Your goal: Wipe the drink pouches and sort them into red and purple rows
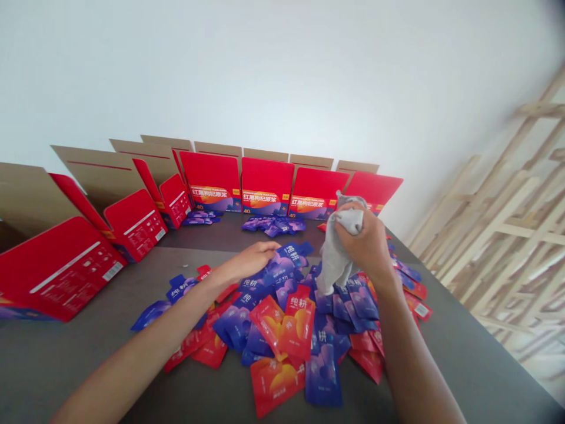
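My left hand [256, 259] grips a blue pouch [289, 257] by its edge at the far side of the pile. My right hand [364, 238] is closed around a crumpled grey cloth [338, 253], which hangs down over the pouches. Below both hands spreads a loose heap of blue and red pouches, with a red pouch [298, 324] on top in the middle and another blue pouch [323, 371] at the near edge. Under the cloth, part of the heap is hidden.
Open red boxes stand in a row at the back [267, 185] and along the left [62, 271], flaps raised. Small piles of blue pouches [273, 225] lie before the back boxes on the dark table [110, 359]. Wooden slats [507, 229] stand at right.
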A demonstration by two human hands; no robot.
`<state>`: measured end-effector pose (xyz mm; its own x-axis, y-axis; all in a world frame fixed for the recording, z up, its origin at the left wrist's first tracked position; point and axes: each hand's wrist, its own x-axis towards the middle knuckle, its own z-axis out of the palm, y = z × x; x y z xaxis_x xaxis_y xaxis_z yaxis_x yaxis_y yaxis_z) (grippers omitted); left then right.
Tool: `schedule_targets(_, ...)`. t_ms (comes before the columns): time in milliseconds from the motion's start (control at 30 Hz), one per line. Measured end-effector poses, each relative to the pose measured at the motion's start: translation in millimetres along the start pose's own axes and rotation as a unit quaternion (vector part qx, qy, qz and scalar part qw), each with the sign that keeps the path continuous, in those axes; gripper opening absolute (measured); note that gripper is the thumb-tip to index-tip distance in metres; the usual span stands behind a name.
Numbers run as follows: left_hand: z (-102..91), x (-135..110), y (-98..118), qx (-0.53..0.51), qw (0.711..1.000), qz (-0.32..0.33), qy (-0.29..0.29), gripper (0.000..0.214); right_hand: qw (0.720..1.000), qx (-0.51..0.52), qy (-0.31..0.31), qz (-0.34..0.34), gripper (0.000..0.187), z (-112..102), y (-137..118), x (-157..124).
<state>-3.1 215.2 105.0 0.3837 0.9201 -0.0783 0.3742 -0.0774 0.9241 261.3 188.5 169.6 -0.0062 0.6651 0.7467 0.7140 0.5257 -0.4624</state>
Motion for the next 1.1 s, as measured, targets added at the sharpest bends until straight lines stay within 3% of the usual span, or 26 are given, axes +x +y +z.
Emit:
schedule_targets(233, -20.0, 16, -37, 0.150, 0.982, -0.048, -0.102, 0.008, 1.000, 0.008, 0.016, 0.010, 0.014, -4, 3, 1)
schedule_targets(333, -26.7, 13, -47, 0.209, 0.970, -0.049, -0.113, 0.023, 0.999, 0.013, 0.021, 0.020, 0.013, -7, 3, 2)
schedule_targets(467, -39.9, 26, -58, 0.292, 0.953, -0.057, -0.055, 0.026, 0.999, 0.012, 0.036, 0.039, 0.009, -13, 7, 4)
schedule_targets(567, -45.6, 55, -66, 0.358, 0.931, -0.063, 0.021, 0.024, 0.998, 0.021, 0.041, 0.042, 0.009, -18, 10, 6)
schedule_targets(733, -46.5, 108, -82, 0.439, 0.886, -0.050, 0.142, 0.052, 0.998, 0.017, 0.050, 0.037, 0.007, -22, 11, 6)
schedule_targets(867, -51.3, 127, -94, 0.468, 0.867, -0.051, 0.161, 0.050, 0.998, 0.015, 0.053, 0.035, 0.007, -22, 11, 6)
schedule_targets(1100, -68.3, 123, -107, 0.504, 0.841, -0.072, 0.182, 0.043, 0.998, 0.006, 0.051, 0.033, 0.008, -20, 8, 6)
